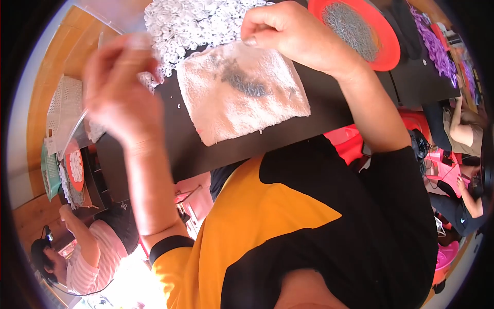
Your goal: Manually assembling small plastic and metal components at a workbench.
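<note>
A pale pink towel [216,121] lies on the dark table, with a small heap of grey metal pieces [244,84] on it. Beyond it spreads a big pile of small white ring-like plastic parts [193,23]. My right hand [280,28] is over the far right edge of the towel, beside that pile, its fingers curled into a pinch; whatever they hold is hidden. Left of the pile, my left hand [121,90] is raised and smeared by motion, so its fingers cannot be read. At the far right, a red-orange plate [392,51] holds many similar grey pieces.
Purple parts [435,46] lie at the table's far right. On the left are a white perforated basket [64,103], a teal basket [50,175] and an orange bowl of white pieces [76,167]. A person in a striped shirt [90,247] sits at left; others sit at right.
</note>
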The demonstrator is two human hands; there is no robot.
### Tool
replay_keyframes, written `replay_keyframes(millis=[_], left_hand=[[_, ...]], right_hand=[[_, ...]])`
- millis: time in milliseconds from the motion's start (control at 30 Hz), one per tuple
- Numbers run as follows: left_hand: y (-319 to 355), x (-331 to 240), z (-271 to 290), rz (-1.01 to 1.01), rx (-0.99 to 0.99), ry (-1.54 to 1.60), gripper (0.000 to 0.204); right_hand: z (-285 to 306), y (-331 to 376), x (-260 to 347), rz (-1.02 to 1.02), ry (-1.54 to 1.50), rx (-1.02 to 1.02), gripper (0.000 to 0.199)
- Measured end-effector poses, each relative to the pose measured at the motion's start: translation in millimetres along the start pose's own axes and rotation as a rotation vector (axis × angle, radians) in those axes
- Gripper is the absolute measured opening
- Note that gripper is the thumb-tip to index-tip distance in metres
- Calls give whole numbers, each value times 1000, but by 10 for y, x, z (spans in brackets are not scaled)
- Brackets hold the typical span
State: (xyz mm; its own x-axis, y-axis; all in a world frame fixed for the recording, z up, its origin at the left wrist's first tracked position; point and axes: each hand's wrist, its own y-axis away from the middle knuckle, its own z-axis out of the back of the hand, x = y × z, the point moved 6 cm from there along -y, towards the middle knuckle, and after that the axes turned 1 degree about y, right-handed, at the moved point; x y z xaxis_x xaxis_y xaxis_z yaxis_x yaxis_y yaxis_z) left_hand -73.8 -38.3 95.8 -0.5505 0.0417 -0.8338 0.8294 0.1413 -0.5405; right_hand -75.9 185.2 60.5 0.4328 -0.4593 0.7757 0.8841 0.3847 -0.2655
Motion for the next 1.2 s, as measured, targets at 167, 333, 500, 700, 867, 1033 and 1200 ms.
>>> replay_keyframes(millis=[167, 333, 500, 700, 867, 1033, 1200], left_hand=[[-643, -458, 1137, -117, -238, -470, 23], [-580, -376, 1450, -203, -245, -979, 26], [42, -99, 424, -233, -22, -536, 18], [578, -75, -442, -79, 484, -441, 10], [819, 390, -703, 557, 590, -202, 11], [806, 457, -755, 785, 470, 14, 14], [754, 467, -670, 910, 403, 173, 13]], right_hand=[[-131, 255, -46, 82, 444, 252, 8], [-112, 517, -29, 340, 401, 135, 10], [-163, 627, -175, 333, 456, 151, 9], [-245, 600, -130, 381, 496, 198, 7], [-144, 579, -69, 378, 509, 26, 9], [-43, 476, 138, 396, 411, -87, 10], [-58, 392, 220, 410, 377, -197, 8]])
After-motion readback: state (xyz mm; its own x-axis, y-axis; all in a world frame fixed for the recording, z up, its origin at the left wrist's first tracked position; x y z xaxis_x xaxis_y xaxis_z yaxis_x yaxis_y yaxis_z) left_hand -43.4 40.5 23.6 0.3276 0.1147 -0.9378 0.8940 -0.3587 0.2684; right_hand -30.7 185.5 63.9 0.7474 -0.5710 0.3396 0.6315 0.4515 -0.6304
